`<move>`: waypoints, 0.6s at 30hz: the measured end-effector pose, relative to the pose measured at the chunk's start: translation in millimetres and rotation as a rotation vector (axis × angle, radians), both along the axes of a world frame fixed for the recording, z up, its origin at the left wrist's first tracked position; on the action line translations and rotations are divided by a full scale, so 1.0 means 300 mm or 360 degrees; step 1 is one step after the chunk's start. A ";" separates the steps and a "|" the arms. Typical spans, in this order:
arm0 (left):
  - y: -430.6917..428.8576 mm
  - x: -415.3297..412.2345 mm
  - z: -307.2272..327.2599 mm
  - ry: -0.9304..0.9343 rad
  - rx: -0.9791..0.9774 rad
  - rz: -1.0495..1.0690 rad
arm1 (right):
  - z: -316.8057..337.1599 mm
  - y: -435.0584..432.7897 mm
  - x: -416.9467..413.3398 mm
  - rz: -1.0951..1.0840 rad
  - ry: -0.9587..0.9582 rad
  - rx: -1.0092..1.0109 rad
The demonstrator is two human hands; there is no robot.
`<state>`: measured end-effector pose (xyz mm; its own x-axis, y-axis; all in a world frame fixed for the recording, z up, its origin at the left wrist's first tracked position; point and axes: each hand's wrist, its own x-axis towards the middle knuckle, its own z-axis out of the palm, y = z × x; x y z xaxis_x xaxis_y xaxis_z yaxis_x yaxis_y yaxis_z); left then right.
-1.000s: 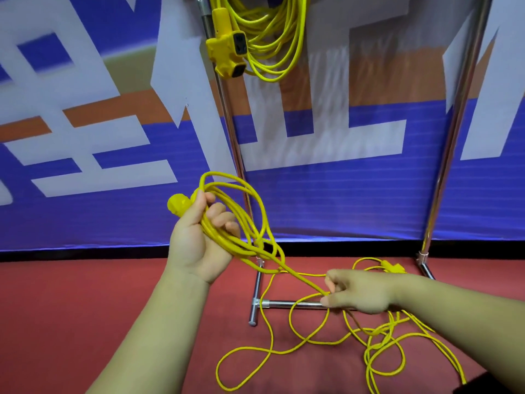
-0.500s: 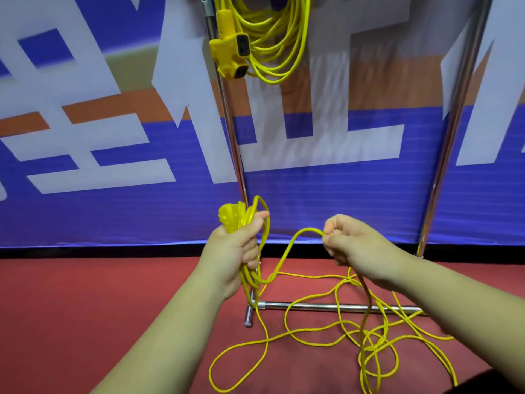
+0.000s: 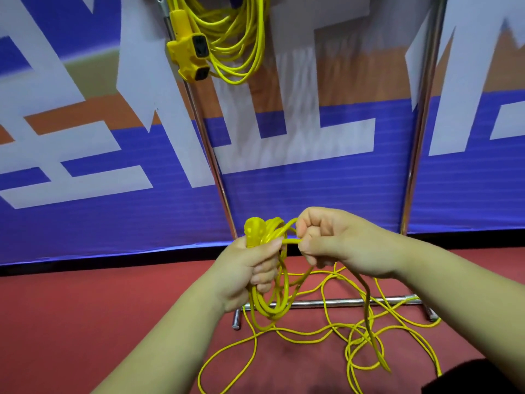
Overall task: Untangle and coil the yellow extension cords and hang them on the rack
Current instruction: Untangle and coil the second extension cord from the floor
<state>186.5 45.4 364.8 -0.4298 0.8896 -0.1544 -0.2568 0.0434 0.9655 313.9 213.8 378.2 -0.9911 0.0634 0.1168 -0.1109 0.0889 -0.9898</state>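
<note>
Head view: two hands hold a yellow extension cord [image 3: 272, 305] before a metal rack [image 3: 326, 302].
The left hand [image 3: 244, 268], fist upright, grips the plug [image 3: 254, 231] and hanging loops. Just beside it, the right hand [image 3: 338, 245] pinches a strand, fingers curled. Slack lies on the red floor [image 3: 85, 308] around the rack's base bar.

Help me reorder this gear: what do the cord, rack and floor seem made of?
The cord: smooth, slightly glossy yellow jacket, likely PVC or rubber; it bends in soft loops. The rack: polished or chromed metal tube, probably steel, judging by its mirror-like streaks. The floor: matte red sheet, perhaps vinyl or rubber; the look leaves it open.
</note>
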 end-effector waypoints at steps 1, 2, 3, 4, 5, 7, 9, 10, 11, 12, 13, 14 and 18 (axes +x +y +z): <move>0.004 -0.006 0.008 -0.0023 0.0041 0.0028 | -0.001 0.007 0.003 -0.0010 -0.0021 -0.0029; 0.006 -0.020 0.016 -0.0056 0.0115 0.0071 | -0.005 0.018 0.006 -0.0023 -0.0050 -0.0073; 0.005 -0.036 0.028 -0.0119 0.0185 0.0132 | -0.009 0.028 0.009 -0.0033 -0.0085 -0.0122; 0.002 -0.057 0.041 -0.0175 0.0269 0.0199 | -0.017 0.040 0.012 -0.0039 -0.0127 -0.0164; -0.004 -0.078 0.054 -0.0221 0.0345 0.0266 | -0.025 0.050 0.016 -0.0043 -0.0172 -0.0186; -0.016 -0.114 0.070 -0.0270 0.0440 0.0384 | -0.038 0.064 0.020 -0.0072 -0.0242 -0.0169; -0.018 -0.132 0.069 -0.0253 0.0426 0.0465 | -0.042 0.067 0.021 -0.0101 -0.0273 -0.0104; -0.015 -0.137 0.061 -0.0245 0.0396 0.0502 | -0.043 0.064 0.021 -0.0108 -0.0295 -0.0061; -0.011 -0.140 0.055 -0.0247 0.0360 0.0542 | -0.043 0.059 0.020 -0.0115 -0.0332 -0.0019; -0.009 -0.142 0.047 -0.0257 0.0329 0.0582 | -0.043 0.054 0.019 -0.0131 -0.0376 0.0012; -0.008 -0.146 0.038 -0.0269 0.0295 0.0626 | -0.043 0.050 0.017 -0.0164 -0.0416 0.0020; -0.010 -0.152 0.030 -0.0273 0.0270 0.0666 | -0.046 0.048 0.012 -0.0223 -0.0453 -0.0006; -0.019 -0.152 0.016 -0.0219 0.0232 0.0648 | -0.050 0.047 -0.019 -0.0582 -0.0547 -0.0216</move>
